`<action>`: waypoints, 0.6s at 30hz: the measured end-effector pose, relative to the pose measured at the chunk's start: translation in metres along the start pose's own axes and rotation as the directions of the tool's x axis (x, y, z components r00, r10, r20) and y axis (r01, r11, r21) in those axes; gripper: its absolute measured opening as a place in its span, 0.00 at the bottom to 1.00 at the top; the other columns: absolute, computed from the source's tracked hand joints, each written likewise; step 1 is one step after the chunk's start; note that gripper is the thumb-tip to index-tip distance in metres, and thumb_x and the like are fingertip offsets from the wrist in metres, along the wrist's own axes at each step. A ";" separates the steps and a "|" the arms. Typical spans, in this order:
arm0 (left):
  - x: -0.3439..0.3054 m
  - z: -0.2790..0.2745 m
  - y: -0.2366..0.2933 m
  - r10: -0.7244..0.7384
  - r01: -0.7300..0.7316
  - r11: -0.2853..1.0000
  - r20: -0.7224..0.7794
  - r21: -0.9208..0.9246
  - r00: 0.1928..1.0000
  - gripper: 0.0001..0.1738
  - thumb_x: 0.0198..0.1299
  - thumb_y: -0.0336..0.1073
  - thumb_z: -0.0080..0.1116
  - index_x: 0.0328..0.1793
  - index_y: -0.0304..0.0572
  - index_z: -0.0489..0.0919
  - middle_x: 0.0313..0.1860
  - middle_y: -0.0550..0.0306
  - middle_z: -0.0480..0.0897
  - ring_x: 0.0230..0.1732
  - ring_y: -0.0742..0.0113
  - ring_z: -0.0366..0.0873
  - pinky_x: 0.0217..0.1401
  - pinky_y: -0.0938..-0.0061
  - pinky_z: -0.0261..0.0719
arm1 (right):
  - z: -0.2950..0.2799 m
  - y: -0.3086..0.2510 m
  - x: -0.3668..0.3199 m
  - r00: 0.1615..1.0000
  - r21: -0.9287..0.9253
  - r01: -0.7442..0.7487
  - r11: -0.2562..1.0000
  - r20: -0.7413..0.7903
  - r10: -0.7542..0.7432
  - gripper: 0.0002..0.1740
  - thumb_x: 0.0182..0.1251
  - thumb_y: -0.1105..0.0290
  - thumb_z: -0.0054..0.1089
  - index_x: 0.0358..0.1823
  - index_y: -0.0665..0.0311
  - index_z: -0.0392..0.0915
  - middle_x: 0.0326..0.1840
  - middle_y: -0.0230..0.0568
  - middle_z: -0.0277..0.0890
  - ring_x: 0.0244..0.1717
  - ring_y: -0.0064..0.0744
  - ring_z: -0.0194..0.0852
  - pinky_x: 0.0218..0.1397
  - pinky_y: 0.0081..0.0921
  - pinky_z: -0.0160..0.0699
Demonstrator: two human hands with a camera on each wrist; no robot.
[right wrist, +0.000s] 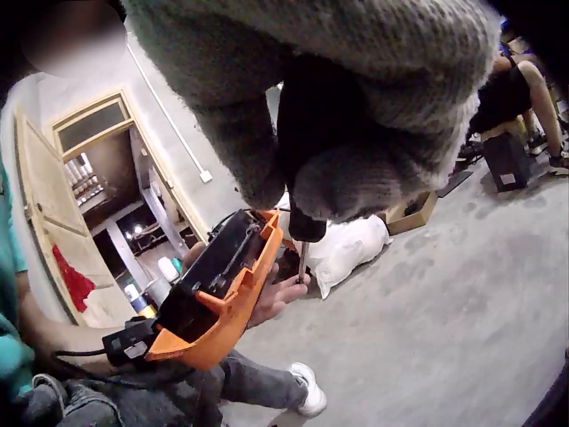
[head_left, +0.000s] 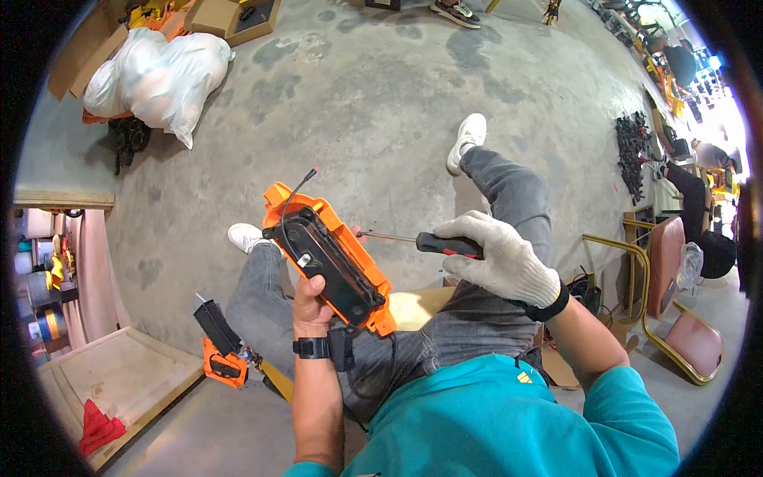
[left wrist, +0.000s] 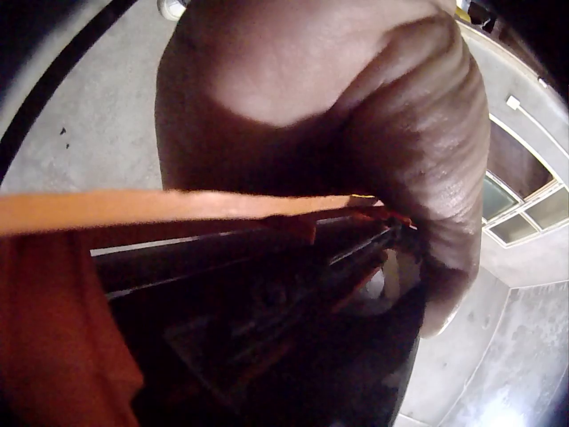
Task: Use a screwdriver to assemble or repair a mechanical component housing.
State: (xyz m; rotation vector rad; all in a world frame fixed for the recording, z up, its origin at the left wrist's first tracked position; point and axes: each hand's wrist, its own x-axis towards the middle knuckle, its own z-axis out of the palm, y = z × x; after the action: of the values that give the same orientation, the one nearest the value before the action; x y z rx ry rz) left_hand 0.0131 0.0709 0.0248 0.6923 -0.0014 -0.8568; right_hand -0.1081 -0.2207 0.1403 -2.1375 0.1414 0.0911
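My bare left hand (head_left: pixel 311 306) grips an orange and black device housing (head_left: pixel 330 258) from below and holds it tilted above my knees. A thin black wire with a red tip (head_left: pixel 294 193) sticks up from its top end. My right hand (head_left: pixel 497 253), in a white knit glove, grips a screwdriver (head_left: pixel 421 242) by its black and red handle. The shaft runs left and its tip sits at the housing's right edge. In the right wrist view the housing (right wrist: pixel 218 289) shows in profile with the screwdriver shaft (right wrist: pixel 302 260) beside it. The left wrist view is filled by my left hand (left wrist: pixel 356 133) and the housing's orange edge (left wrist: pixel 160 206).
I sit over a concrete floor with my legs out. A second orange and black part (head_left: pixel 221 350) lies by my left thigh. White filled bags (head_left: pixel 159 75) sit far left. A gold-framed chair (head_left: pixel 675 318) stands at right, where another person sits further off. A wooden tray (head_left: pixel 119 381) lies lower left.
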 end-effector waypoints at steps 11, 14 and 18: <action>0.004 -0.005 -0.001 -0.042 0.042 0.998 0.010 0.040 0.999 0.62 0.49 0.45 0.83 0.88 0.38 0.61 0.85 0.27 0.63 0.84 0.36 0.65 0.79 0.42 0.78 | -0.004 0.000 0.003 0.997 -0.113 0.081 0.990 0.009 -0.080 0.22 0.64 0.74 0.75 0.60 0.57 0.85 0.49 0.47 0.79 0.52 0.51 0.84 0.55 0.39 0.85; 0.004 -0.008 -0.003 -0.037 0.036 0.997 0.021 0.063 0.999 0.61 0.49 0.44 0.82 0.88 0.37 0.61 0.84 0.28 0.65 0.83 0.36 0.68 0.78 0.43 0.80 | -0.004 -0.001 0.004 0.992 -0.130 0.123 0.984 -0.009 -0.125 0.21 0.65 0.73 0.75 0.59 0.56 0.85 0.49 0.48 0.81 0.51 0.52 0.85 0.54 0.40 0.85; 0.004 -0.007 -0.005 -0.017 0.017 0.995 0.003 0.099 1.000 0.60 0.49 0.45 0.82 0.87 0.37 0.62 0.84 0.29 0.66 0.83 0.36 0.68 0.78 0.43 0.79 | -0.004 -0.005 0.005 0.998 -0.097 0.050 0.994 -0.018 -0.052 0.21 0.65 0.73 0.75 0.59 0.58 0.83 0.48 0.48 0.82 0.50 0.53 0.85 0.53 0.41 0.86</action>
State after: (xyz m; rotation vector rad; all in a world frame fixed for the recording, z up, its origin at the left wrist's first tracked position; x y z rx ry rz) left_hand 0.0139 0.0692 0.0156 0.7848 -0.0416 -0.8788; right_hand -0.1025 -0.2216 0.1456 -2.2374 0.0963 0.0467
